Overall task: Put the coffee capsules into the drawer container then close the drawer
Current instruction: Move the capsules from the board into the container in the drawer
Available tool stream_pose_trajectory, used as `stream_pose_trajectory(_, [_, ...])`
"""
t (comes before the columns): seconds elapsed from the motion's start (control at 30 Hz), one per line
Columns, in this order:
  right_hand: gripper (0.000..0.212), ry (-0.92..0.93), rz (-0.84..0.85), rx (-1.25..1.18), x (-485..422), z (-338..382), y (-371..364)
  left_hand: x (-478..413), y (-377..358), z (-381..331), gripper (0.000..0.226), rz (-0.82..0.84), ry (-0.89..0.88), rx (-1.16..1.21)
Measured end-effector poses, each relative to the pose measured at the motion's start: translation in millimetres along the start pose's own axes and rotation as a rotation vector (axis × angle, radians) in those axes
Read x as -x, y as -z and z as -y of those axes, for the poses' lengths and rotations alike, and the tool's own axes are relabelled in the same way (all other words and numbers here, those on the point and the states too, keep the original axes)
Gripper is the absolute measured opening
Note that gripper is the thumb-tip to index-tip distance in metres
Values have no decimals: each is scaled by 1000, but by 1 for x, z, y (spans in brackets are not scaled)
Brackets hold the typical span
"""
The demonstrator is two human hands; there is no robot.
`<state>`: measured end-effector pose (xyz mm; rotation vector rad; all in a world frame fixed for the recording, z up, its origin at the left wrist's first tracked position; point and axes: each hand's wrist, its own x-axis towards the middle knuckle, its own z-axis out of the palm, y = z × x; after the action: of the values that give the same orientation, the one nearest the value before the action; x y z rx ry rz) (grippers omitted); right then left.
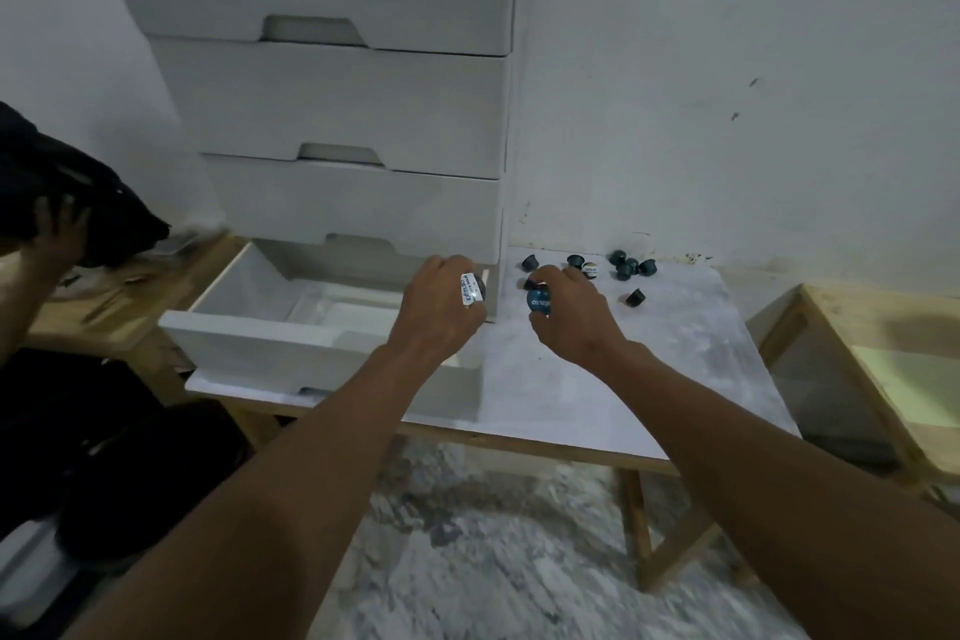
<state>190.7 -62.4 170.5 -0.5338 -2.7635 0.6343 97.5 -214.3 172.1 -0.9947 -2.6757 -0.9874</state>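
Note:
A white drawer unit (332, 99) stands on a white table (649, 379). Its bottom drawer (291, 343) is pulled open toward me. My left hand (441, 312) hovers over the drawer's right end and holds a capsule with a white lid (471, 290). My right hand (571, 317) is over the table just right of the unit, gripping a capsule with a blue lid (539, 300). Several dark loose capsules (631, 268) lie on the table near the wall, one (635, 297) lying apart nearer me.
Another person's hand (52, 229) and dark clothing (88, 192) are at the left over a wooden surface (130, 296). A wooden-framed table (872, 353) stands to the right. The patterned floor (493, 535) shows below the table's front edge.

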Motion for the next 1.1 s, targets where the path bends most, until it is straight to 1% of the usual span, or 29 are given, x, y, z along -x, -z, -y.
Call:
stream_pose_trajectory(0.07, [38,4,-19,-7,-4,25,-11,3,23,25,24,-7,-11,-5])
stream_pose_trajectory(0.23, [36,59,-23,-32,-15,86,-49,8,78,86,14,-12,15,-75])
stream_pose_trajectory(0.43, [31,95,-20,-88,-35,157,-94,14,131,149,24,0,67,-109])
stream_pose_trajectory(0.53, [33,111,-9,-103,-42,181,-110,10,142,171,16,5,74,-122])
stream_pose_trajectory(0.67, [36,108,15,-104,-60,197,-125,2,145,189,23,-3,74,-96])
stream_pose_trajectory(0.9, [40,82,83,-107,-117,197,-158,-44,129,230,26,48,163,-85])
stream_pose_trajectory(1.1, [40,48,145,-120,-166,188,-188,-92,110,260,15,146,188,-139])
